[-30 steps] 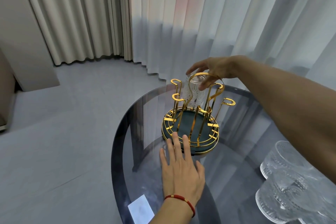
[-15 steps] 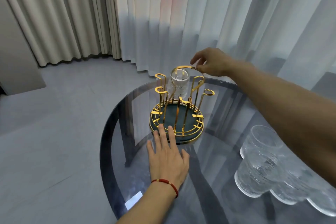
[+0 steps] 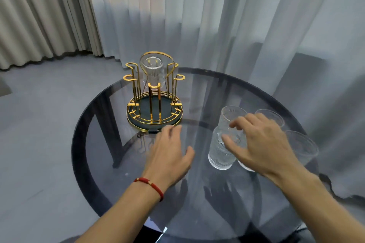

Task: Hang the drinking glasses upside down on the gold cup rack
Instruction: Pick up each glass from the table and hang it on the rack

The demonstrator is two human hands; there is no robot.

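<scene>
A round table (image 3: 94, 163) of dark tinted glass fills the lower part of the view. Two bare forearms reach in from the bottom edge. The left hand (image 3: 167, 156) wears a red cord bracelet (image 3: 150, 184) at the wrist and lies low over the glass, palm down, fingers straight and loosely spread, holding nothing; its fingertips point at the base of the rack and stop just short of it. Whether the palm touches the table cannot be told.

To its right, the right hand (image 3: 260, 144) hovers with relaxed, spread fingers over a cluster of clear ribbed glasses (image 3: 221, 154) standing upright close together. Its fingers are right at the nearest two glasses but have not closed round either; contact cannot be told. This hand hides part of the cluster.

Farther back, near the table's middle, stands the gold rack (image 3: 154, 104): thin gold posts with hooked tops rising from a round dark base, under a looped handle. One glass (image 3: 153, 71) hangs upside down at the rack's far side, seen through the posts.

Behind the table hang pale curtains (image 3: 197, 16) down to a grey floor (image 3: 39, 124).
</scene>
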